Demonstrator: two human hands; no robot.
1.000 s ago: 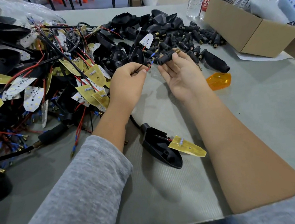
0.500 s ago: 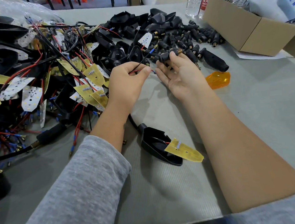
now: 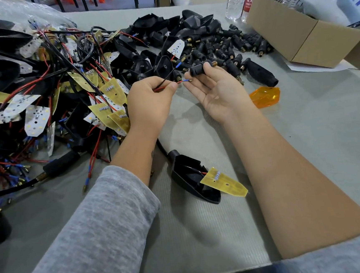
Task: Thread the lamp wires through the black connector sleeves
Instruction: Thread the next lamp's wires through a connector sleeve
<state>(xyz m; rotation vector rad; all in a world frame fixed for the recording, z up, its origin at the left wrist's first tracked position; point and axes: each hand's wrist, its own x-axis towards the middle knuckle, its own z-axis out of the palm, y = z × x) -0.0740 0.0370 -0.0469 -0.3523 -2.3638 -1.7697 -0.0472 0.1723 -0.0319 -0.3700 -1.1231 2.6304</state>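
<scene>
red and black lamp wires (image 3: 167,84) are pinched in the curled fingers of the left hand (image 3: 150,102), above the grey table (image 3: 205,232) in the head view. the black wire rises up and to the right and ends in a blue-collared tip (image 3: 178,66), while the red wire runs right to a blue-collared tip that is met by the fingertips (image 3: 188,85) of the right hand (image 3: 218,91). that hand is turned palm up, and a black connector sleeve (image 3: 200,67) with a brass threaded end is gripped between its thumb and fingers. the sleeve is held just above and to the right of the red wire's tip; neither wire is seen inside it. a black lamp housing (image 3: 191,176) with a yellow circuit board (image 3: 223,182) is laid on the table between the forearms, with a cable led from it under the left wrist. a heap of loose black sleeves (image 3: 232,47) is spread behind the hands, and a tangle of wired boards and housings (image 3: 40,94) is piled to the left. an orange lens (image 3: 264,96) is laid just right of the right hand, and a cardboard box (image 3: 305,36) is set at the far right
</scene>
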